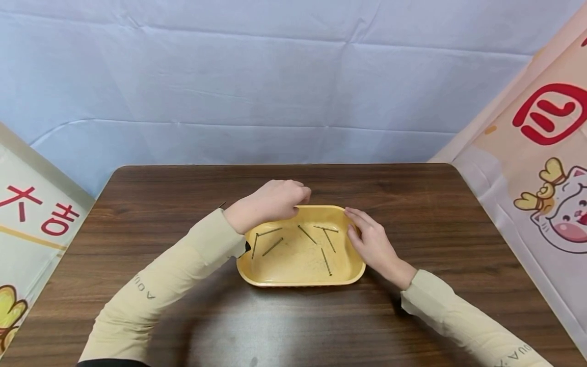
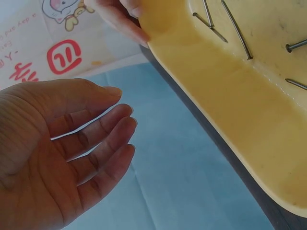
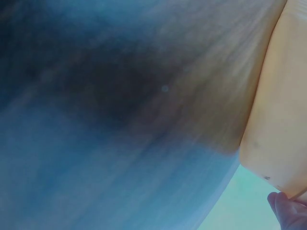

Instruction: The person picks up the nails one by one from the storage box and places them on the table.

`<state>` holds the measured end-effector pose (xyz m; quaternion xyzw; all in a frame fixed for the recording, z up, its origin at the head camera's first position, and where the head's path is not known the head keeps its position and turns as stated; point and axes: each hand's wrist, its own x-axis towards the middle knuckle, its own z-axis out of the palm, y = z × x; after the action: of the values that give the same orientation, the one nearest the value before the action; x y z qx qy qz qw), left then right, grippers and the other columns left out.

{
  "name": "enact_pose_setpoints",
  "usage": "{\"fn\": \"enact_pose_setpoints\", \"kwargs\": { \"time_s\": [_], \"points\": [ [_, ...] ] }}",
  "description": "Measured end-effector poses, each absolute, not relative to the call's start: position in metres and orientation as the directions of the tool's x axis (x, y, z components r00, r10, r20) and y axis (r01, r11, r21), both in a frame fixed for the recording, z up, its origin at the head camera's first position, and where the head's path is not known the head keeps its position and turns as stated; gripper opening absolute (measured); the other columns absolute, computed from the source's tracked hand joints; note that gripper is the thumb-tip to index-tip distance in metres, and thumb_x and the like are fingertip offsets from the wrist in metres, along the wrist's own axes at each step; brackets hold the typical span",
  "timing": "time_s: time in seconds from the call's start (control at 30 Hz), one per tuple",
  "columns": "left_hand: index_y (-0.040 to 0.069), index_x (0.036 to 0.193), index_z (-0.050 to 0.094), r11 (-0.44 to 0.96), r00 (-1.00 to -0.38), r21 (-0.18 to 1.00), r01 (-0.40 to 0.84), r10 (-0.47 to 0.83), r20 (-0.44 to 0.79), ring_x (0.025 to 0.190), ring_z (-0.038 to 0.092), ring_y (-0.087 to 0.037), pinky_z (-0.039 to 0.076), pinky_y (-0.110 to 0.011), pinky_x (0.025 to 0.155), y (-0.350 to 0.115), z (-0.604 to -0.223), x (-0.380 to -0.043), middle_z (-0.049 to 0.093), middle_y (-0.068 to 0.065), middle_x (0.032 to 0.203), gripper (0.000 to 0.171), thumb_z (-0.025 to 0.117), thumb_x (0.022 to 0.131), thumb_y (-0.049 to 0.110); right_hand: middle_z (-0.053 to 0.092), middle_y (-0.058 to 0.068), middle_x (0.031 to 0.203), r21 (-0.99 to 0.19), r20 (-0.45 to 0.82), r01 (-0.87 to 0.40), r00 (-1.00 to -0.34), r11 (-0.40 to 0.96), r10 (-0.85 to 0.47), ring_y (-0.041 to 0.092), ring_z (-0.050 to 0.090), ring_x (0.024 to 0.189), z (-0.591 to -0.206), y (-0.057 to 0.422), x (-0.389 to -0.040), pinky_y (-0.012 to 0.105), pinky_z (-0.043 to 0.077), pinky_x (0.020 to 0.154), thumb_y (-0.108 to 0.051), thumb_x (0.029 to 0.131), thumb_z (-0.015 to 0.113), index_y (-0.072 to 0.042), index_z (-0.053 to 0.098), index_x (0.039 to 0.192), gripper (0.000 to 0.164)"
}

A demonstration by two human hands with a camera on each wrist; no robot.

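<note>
**Clerk:** Item one?

**Recorder:** Left hand [image 1: 277, 199], one. Above the far rim at eleven o'clock; fingers loosely curved, thumb parted from them, holding nothing. The left wrist view shows a gap between fingertips and rim.

**Clerk:** Item two?

**Recorder:** Right hand [image 1: 373, 244], one. At three o'clock; fingers nearly straight, laid against the rim, tips toward two.

**Clerk:** Between them?

**Recorder:** Tray [image 1: 298, 281], yellow, rounded rectangle, shallow. Scuff marks on its floor.

**Clerk:** Contents?

**Recorder:** Nails [image 1: 326, 262], metal, seven seen, lying loose at mixed angles. By the tray's dial: two at nine o'clock, one at ten, one just above centre toward twelve, and one each at two, three and four.

**Clerk:** Support?

**Recorder:** Tabletop [image 1: 412, 204], dark wood grain, corners rounded.

**Clerk:** Farther out?

**Recorder:** Sleeves [image 1: 174, 270], pale yellow, lettered, a pair, at eight and four. Cloth [image 1: 275, 76], pale blue, creased, at twelve. Printed banner [image 1: 500, 132], red characters and cartoon animal, at two; second banner [image 1: 41, 244], red characters, at nine.
</note>
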<state>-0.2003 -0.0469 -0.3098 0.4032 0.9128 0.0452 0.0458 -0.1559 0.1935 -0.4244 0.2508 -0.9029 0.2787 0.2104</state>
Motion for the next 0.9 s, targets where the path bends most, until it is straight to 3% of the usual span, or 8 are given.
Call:
{"fn": "enact_pose_setpoints", "kwargs": {
  "time_s": [0.2, 0.47, 0.9],
  "points": [
    [0.01, 0.091, 0.06, 0.666, -0.665, 0.12, 0.736, 0.745, -0.06, 0.069, 0.05, -0.014, 0.042, -0.03, 0.057, -0.043, -0.311, -0.2, 0.057, 0.001, 0.086, 0.021, 0.051, 0.077, -0.003, 0.058, 0.017, 0.116, -0.395, 0.522, -0.572, -0.784, 0.719, -0.337, 0.03, 0.056, 0.105, -0.425, 0.194, -0.156, 0.04, 0.05, 0.079, 0.0, 0.083, 0.054, 0.008, 0.059, 0.114, 0.032],
    [0.01, 0.102, 0.063, 0.668, -0.658, 0.121, 0.735, 0.745, -0.113, 0.087, 0.06, -0.017, 0.048, -0.033, 0.066, -0.039, -0.316, -0.201, 0.062, -0.002, 0.101, 0.028, 0.049, 0.08, -0.002, 0.058, 0.018, 0.116, -0.401, 0.517, -0.568, -0.788, 0.718, -0.335, 0.03, 0.056, 0.105, -0.424, 0.193, -0.155, 0.04, 0.05, 0.077, 0.0, 0.083, 0.054, 0.008, 0.058, 0.115, 0.032],
    [0.011, 0.099, 0.061, 0.664, -0.648, 0.093, 0.742, 0.746, -0.155, 0.078, 0.056, -0.014, 0.045, -0.03, 0.062, -0.031, -0.321, -0.201, 0.061, -0.001, 0.096, 0.025, 0.05, 0.081, -0.003, 0.057, 0.017, 0.118, -0.407, 0.498, -0.559, -0.799, 0.723, -0.337, 0.029, 0.057, 0.103, -0.424, 0.194, -0.155, 0.037, 0.05, 0.071, 0.0, 0.084, 0.054, 0.007, 0.057, 0.116, 0.033]
  ]
}}
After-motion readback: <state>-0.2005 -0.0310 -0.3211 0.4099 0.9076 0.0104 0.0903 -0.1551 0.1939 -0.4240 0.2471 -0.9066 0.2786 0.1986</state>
